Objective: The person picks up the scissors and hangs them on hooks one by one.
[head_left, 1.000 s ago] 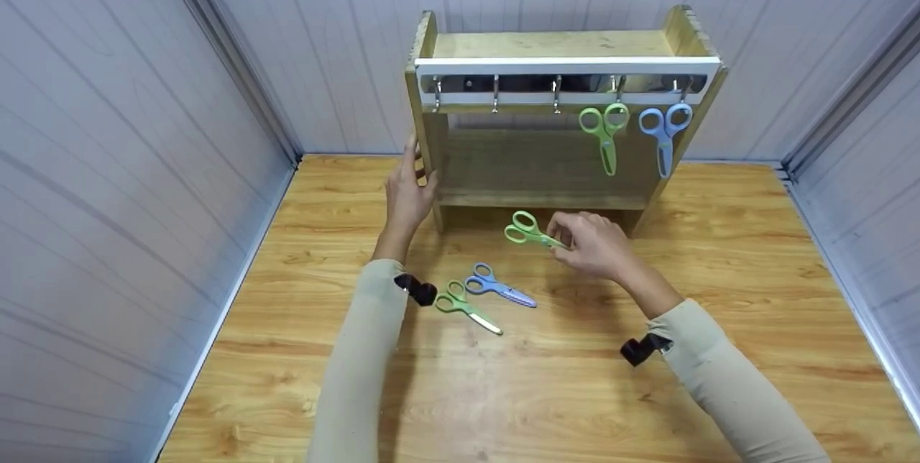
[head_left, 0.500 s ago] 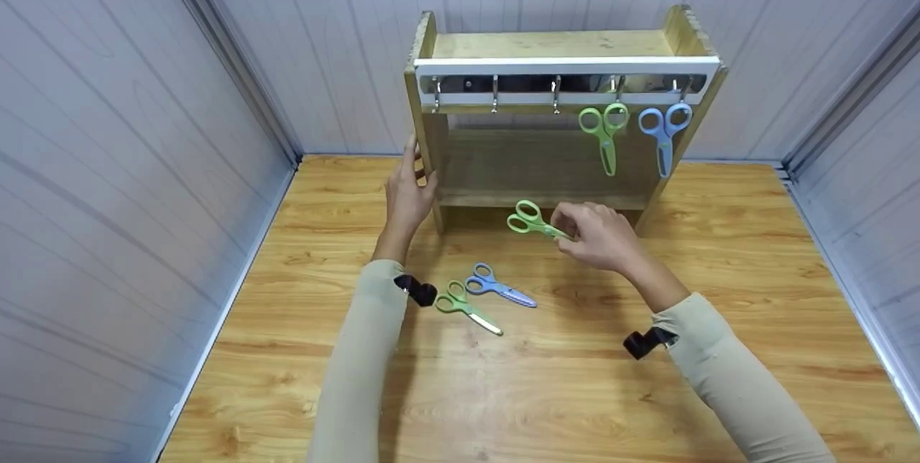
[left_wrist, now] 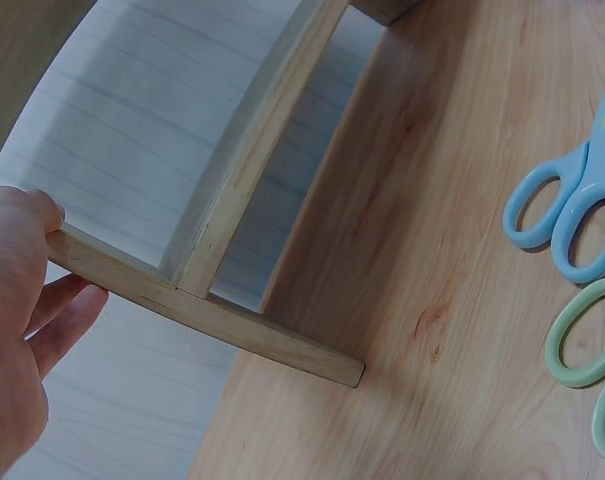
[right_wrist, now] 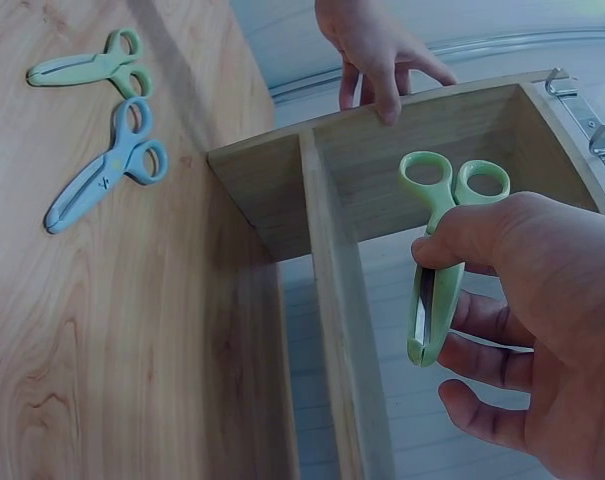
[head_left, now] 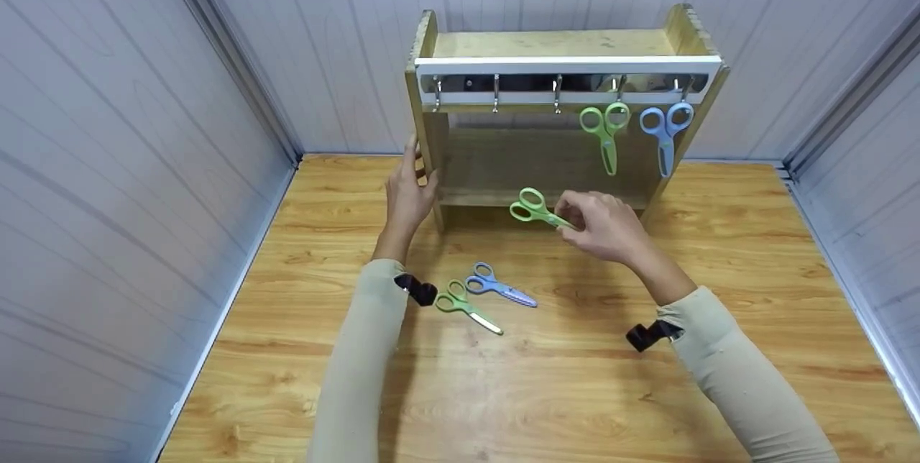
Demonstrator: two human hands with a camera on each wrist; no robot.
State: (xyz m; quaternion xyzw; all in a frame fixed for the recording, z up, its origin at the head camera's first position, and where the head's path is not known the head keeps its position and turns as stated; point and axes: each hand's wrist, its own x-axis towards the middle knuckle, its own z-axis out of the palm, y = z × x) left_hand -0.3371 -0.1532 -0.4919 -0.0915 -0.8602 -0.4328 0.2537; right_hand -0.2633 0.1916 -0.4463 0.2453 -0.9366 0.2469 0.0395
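My right hand (head_left: 607,229) pinches a pair of light green scissors (head_left: 544,216) between thumb and fingers, by the blade end. Their handles point left, in front of the wooden shelf (head_left: 543,200). In the right wrist view the thumb lies across the scissors (right_wrist: 445,300) and the handle loops stand above it. With my left hand (head_left: 408,193) I grip the shelf's left side panel (left_wrist: 212,318), thumb on one side and fingers on the other. Blue scissors (head_left: 512,295) and green scissors (head_left: 463,307) lie on the table between my arms.
A white rail (head_left: 528,98) with several metal hooks runs across the shelf's upper front. Green scissors (head_left: 608,147) and blue scissors (head_left: 665,147) hang at its right end. Pale panelled walls (head_left: 345,53) enclose the wooden table (head_left: 503,398) at the back and both sides.
My right hand has risen a little towards the shelf and slightly right, carrying the green scissors. My left hand stays on the side panel. The other scissors have not moved.
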